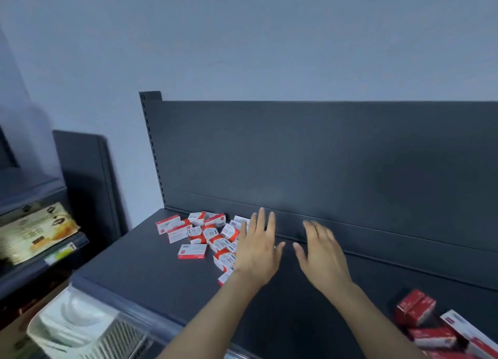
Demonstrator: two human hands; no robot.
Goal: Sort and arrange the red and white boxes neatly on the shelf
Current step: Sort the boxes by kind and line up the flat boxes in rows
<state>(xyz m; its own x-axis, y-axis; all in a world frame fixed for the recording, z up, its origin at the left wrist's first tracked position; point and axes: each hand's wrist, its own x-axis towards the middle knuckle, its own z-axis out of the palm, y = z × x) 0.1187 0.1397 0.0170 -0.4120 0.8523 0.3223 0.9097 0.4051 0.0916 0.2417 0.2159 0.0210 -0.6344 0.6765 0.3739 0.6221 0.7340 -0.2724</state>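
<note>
While left hand (258, 250) and right hand (323, 256) are hovering flat, side by side, holding nothing, sorting is barely starting. Jumbled red and white boxes (204, 234) are lying on the shelf (140, 264) just left of the left hand. Next move is likely calling for gathering the pile.

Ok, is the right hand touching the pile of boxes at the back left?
Apart. The head view shows the right hand over bare shelf, with the left hand lying between it and the pile of boxes.
</note>
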